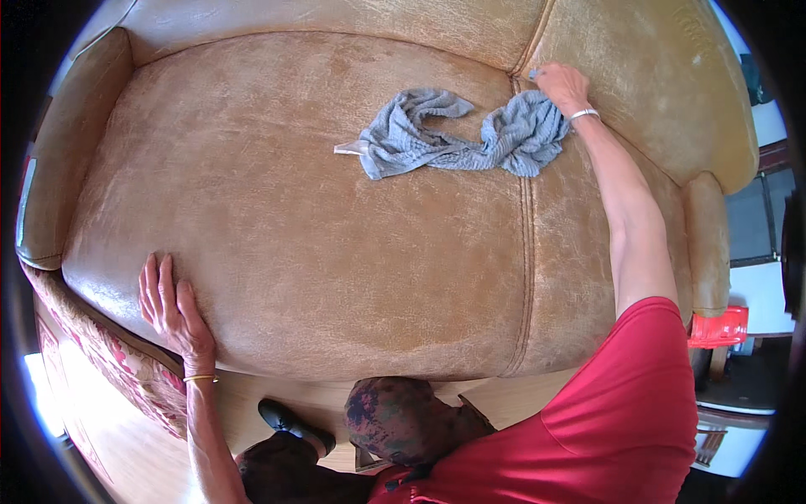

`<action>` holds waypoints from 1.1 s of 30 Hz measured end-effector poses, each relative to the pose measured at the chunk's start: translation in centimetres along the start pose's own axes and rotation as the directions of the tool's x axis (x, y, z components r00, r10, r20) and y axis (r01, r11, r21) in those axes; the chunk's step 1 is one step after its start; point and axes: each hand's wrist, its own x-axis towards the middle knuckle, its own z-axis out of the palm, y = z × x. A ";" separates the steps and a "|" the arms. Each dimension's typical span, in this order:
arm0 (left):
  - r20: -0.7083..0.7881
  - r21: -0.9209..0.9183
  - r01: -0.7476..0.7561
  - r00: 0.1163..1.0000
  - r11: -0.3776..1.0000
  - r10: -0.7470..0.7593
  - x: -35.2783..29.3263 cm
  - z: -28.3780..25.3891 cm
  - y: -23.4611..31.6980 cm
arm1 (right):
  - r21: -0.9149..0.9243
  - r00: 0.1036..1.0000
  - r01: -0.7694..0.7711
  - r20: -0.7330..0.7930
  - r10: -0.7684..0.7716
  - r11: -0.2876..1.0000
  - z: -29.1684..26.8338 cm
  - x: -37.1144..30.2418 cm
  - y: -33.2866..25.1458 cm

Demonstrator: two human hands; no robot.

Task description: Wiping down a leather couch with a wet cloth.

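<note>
A crumpled grey-blue ribbed cloth [420, 151] lies across the tan leather sofa seat [319, 252], with a white tag [353, 149] at its left end. My right hand [561, 88] is closed over the cloth's far right end, up against the crease where seat and backrest meet. A bit of grey-blue fabric pokes out by its fingertips. My left hand [175, 311] rests on the seat's front left part, fingers stretched out and holding nothing.
The backrest [638, 76] runs along the far side, with an armrest [80, 143] at the left and a smaller one [707, 244] at the right. Patterned fabric [109, 357] hangs at the front left. Beyond the right armrest is a red plastic object [719, 328]. My knee [411, 420] is near the front edge.
</note>
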 end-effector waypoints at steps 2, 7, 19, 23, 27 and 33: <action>0.004 0.008 -0.006 1.000 1.000 0.006 0.0 -0.4 0.0 | 0.095 0.993 0.013 -0.120 -0.002 0.995 0.5 -1.5 -0.1; 0.014 -0.013 0.010 1.000 1.000 -0.010 -0.2 0.1 0.0 | 0.061 0.996 0.086 -0.009 -0.086 0.994 5.7 -1.4 0.1; 0.065 -0.049 0.015 0.998 0.999 -0.012 0.2 -0.2 0.2 | -0.016 0.886 0.463 0.030 -0.462 0.886 4.6 -0.3 1.6; 0.064 0.012 0.030 0.997 0.999 -0.031 -0.2 -0.3 -0.3 | -0.293 0.859 0.512 0.187 -0.477 0.807 2.9 0.1 -0.9; 0.037 -0.026 0.002 0.999 1.000 -0.001 0.1 0.3 0.0 | -0.390 0.881 0.470 0.154 -0.447 0.792 3.3 1.0 -2.0; -0.004 -0.012 -0.004 1.000 1.000 0.004 -0.1 0.0 -0.2 | -0.241 0.970 0.237 0.110 -0.217 0.941 3.5 1.1 -4.0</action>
